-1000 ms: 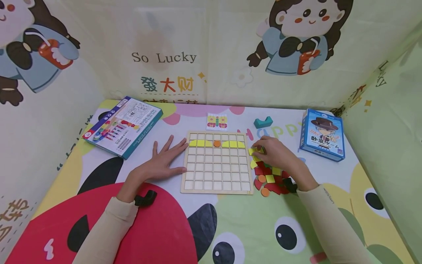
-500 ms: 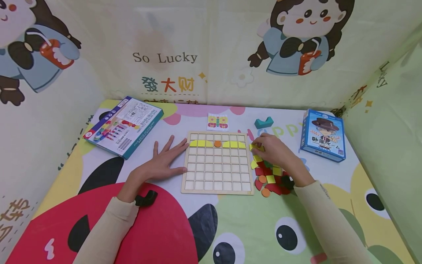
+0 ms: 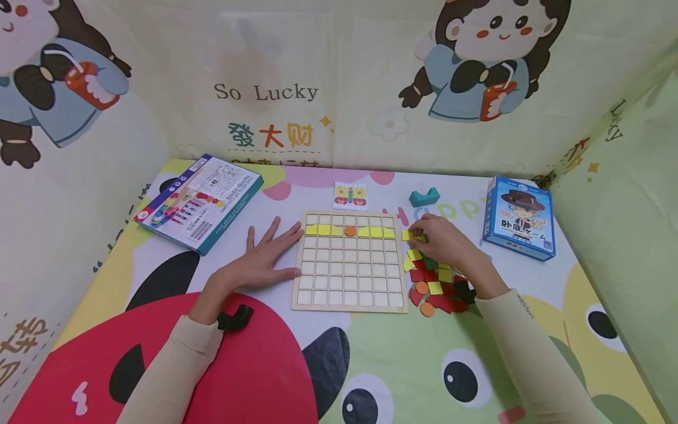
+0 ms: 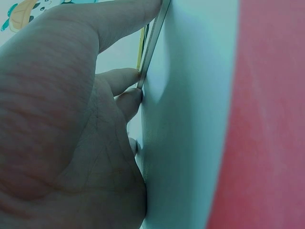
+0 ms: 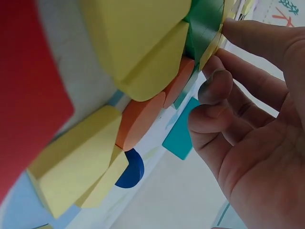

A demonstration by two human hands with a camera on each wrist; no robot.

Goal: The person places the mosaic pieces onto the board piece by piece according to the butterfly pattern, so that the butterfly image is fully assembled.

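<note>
My left hand (image 3: 256, 262) lies flat with spread fingers, thumb and fingertips against the left edge of the wooden grid board (image 3: 349, 277). Along the board's second row sit several yellow pieces (image 3: 321, 230), on both sides of an orange disc (image 3: 350, 231). Right of the board, my right hand (image 3: 442, 238) pinches a yellow tile (image 5: 210, 50) between thumb and index finger, its other fingers curled. Another view of that spot shows yellow (image 3: 406, 235) at the fingertips. Below the hand spreads a pile of red tiles (image 3: 424, 275), with yellow, green and orange pieces among them.
Behind the board lies a butterfly pattern card (image 3: 350, 196), with a teal notched block (image 3: 424, 197) to its right. A flat game box (image 3: 198, 203) lies at back left; a blue card box (image 3: 518, 218) lies at back right.
My right hand has shifted slightly back, and the yellow at its fingertips now lies apart from the pile's other yellow pieces. The left hand and the board's row stay as they were.
</note>
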